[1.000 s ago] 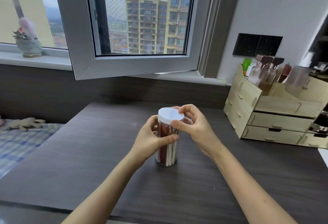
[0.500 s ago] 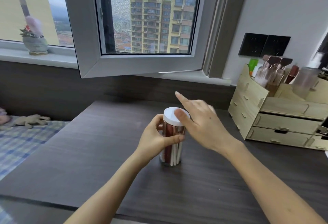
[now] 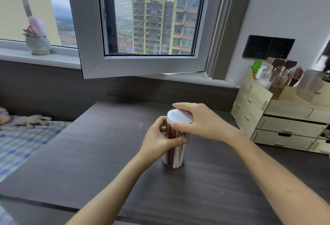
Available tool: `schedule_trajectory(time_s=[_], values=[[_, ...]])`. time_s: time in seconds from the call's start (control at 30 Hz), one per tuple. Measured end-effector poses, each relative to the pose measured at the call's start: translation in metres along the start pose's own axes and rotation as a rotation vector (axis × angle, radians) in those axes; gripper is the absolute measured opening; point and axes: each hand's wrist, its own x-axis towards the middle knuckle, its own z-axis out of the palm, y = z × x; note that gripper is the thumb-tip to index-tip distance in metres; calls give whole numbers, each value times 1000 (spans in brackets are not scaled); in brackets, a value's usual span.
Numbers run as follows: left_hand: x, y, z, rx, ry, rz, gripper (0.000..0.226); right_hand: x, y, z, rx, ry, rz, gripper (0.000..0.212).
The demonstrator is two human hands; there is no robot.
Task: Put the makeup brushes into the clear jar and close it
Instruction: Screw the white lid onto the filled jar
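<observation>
The clear jar (image 3: 174,160) stands upright on the dark wooden desk (image 3: 100,162), near its middle. Inside it stand makeup brushes (image 3: 175,155) with white and dark red handles. A white round lid (image 3: 178,117) sits on top of the jar. My left hand (image 3: 159,139) wraps around the jar's upper body from the left, thumb across the front. My right hand (image 3: 201,121) grips the lid from the right, fingers curled over its far rim and thumb under its front edge.
A pale wooden drawer organizer (image 3: 285,117) with bottles stands at the desk's right rear. An open window sash (image 3: 139,64) juts inward over the desk's back edge. A checked bedcover (image 3: 23,142) with a soft toy lies to the left.
My right hand went from fingertips on the lid, to a lifted open hand with a finger pointing up, to a full grip around the lid. My left hand kept holding the jar.
</observation>
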Motion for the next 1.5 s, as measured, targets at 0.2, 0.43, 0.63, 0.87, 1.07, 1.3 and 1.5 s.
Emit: schedule_trajectory(time_s=[0.2, 0.43, 0.63, 0.87, 1.07, 1.3, 1.5], values=[[3, -2, -2, -27, -10, -14, 55, 17, 4, -20, 0, -210, -30, 57], [2, -2, -1, -13, -1, -15, 48, 17, -13, -5, -630, 16, -66, 81], [-3, 3, 9, 44, 91, -3, 57, 19, -30, 13, -802, 75, 89, 68], [-4, 0, 9, 65, 80, -7, 62, 19, -30, -39, -460, -336, 232, 72], [-6, 2, 8, 67, 91, 5, 56, 13, -20, -19, -488, -190, -6, 63], [-6, 3, 8, 64, 78, 0, 55, 13, -16, -29, -391, -283, 17, 59], [-7, 4, 6, 29, 58, 1, 51, 8, -10, 4, -504, 23, 35, 55]])
